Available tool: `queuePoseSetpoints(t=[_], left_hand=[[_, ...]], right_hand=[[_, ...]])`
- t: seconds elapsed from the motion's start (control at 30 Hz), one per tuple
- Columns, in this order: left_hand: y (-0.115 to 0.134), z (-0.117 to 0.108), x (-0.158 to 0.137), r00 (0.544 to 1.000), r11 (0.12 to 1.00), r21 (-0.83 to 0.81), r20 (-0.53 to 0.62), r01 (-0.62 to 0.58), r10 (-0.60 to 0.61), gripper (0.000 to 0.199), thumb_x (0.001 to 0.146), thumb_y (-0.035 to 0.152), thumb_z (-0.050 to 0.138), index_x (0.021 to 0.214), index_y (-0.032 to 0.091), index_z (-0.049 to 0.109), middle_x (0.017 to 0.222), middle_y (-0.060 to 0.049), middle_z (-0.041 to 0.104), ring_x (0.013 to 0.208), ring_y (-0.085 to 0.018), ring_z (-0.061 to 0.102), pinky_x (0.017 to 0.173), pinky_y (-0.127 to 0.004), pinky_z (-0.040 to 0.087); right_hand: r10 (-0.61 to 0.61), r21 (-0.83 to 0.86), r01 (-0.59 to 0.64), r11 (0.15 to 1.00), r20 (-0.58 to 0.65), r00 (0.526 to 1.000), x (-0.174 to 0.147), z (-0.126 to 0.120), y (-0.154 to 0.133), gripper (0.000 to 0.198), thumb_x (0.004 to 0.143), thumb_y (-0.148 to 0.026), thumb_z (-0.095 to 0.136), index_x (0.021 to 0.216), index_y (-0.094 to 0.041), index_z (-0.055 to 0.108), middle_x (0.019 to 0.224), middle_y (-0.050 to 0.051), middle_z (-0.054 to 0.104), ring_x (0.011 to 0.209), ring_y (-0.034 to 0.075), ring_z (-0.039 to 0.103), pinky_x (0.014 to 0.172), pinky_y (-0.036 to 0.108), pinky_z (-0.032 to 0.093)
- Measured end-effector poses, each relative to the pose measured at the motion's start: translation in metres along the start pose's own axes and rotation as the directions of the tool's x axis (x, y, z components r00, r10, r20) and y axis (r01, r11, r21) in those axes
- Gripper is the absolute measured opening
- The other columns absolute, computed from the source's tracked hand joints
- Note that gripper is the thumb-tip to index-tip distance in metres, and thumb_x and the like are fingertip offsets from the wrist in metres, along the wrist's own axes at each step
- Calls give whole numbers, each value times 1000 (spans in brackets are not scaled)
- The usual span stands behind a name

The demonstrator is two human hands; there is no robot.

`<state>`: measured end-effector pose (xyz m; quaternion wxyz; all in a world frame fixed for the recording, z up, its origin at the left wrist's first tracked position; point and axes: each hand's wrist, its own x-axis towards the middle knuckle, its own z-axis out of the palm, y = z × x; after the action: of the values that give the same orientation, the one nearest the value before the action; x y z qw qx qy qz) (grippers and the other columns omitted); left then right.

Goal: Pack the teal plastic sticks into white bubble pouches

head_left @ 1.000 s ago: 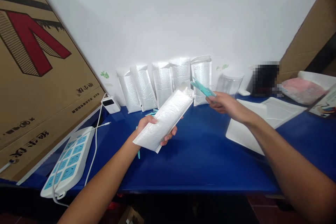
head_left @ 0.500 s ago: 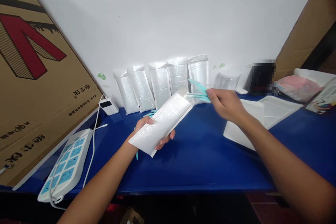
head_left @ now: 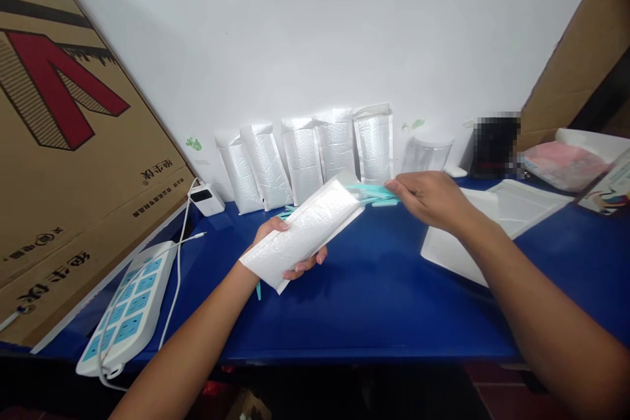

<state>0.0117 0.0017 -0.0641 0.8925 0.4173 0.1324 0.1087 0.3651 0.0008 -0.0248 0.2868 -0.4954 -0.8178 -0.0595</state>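
Note:
A white bubble mailer lies tilted in my left hand, thumb on top and fingers curled beneath, its mouth facing up and right. My right hand pinches several thin teal sticks, whose left ends reach into the mailer's mouth. What kind of sticks they are I cannot make out. More teal sticks show on the table behind the held mailer, and one teal tip pokes out below my left wrist. Upright against the wall stand several filled-looking bubble mailers.
Flat white mailers lie on the blue table at right. Behind them are a clear plastic container, a dark pixelated object and a pink bagged item. At left are a power strip, white charger and cardboard box.
My right hand has lowered slightly, and the teal sticks it holds have gone from outside the mailer into its mouth. My left hand keeps the mailer nearly in place.

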Motion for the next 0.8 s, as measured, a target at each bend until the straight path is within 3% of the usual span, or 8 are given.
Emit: queuePoseSetpoints(t=[0.13,0.27,0.47,0.6,0.7,0.8], left_hand=[[-4,-2,0,997,997,-6,11,80,-80,75,69,53,62,132,13,53,106,-19,63,67,-21,55,43,-28,42],[-7,1,4,982,983,-9,47,181,-180,72,70,53,62,129,13,57,108,-20,64,69,-22,56,42,-28,44],[-7,4,10,979,981,-34,86,189,-186,70,71,53,61,129,13,56,108,-19,66,67,-22,57,41,-29,45],[-11,1,15,983,985,-59,99,160,-154,70,74,53,61,129,10,55,108,-19,66,67,-21,58,41,-28,47],[-15,0,17,983,987,-53,117,152,-145,72,75,53,60,130,8,53,107,-19,65,67,-20,59,41,-27,46],[-15,2,19,985,991,-15,109,134,-131,74,72,53,63,128,6,54,104,-19,65,66,-20,58,40,-26,45]], right_hand=[[-19,-11,20,1000,60,998,-3,-1,-6,65,108,-58,33,60,-21,55,59,5,62,53,18,50,57,33,23],[-83,-23,84,996,23,996,-5,1,-16,59,108,-49,36,65,-20,65,56,4,61,50,18,49,56,33,23],[-135,-91,119,989,-200,970,-6,10,-33,47,102,-35,44,58,-20,55,52,3,55,49,15,44,55,32,24],[-228,-98,206,974,-378,897,-7,19,-47,40,102,-27,50,63,-20,52,55,1,52,50,13,41,54,31,28],[-275,44,332,942,-466,841,-8,22,-59,32,103,-23,50,71,-21,52,66,1,54,55,13,43,53,30,32],[-233,328,414,849,-471,851,-11,21,-71,22,105,-20,45,87,-20,58,81,5,59,71,18,56,64,32,45]])
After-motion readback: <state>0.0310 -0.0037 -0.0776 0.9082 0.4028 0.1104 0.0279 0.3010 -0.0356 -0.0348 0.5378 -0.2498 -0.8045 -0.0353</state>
